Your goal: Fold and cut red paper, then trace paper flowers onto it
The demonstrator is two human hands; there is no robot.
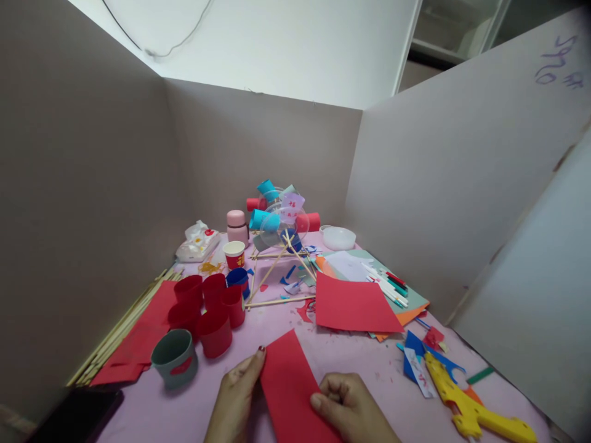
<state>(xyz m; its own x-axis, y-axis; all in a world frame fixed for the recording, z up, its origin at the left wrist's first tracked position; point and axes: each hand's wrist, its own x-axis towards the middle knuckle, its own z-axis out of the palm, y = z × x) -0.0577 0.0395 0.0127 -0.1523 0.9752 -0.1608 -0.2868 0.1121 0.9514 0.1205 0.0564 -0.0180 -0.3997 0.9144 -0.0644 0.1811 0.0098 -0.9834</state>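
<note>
A strip of red paper (292,387) is held between my two hands at the front of the table. My left hand (236,394) grips its left edge, thumb near the upper corner. On the right edge, my right hand (346,403) pinches the paper with curled fingers and the thumb on top. To the left stand several red paper cups without visible bottoms (215,332) and a grey-green one (174,358) with a red patch. Beyond my hands rises a stick frame (273,274) carrying a wheel with blue and red paper tubes (265,219).
A yellow glue gun (466,400) lies at the right among paper scraps. Red sheet (355,304), markers (390,289) and a white bowl (339,238) are at right. Bamboo sticks (120,326), a phone (76,415), tissues (198,243) and a pink flask (237,227) are left. Panels enclose the table.
</note>
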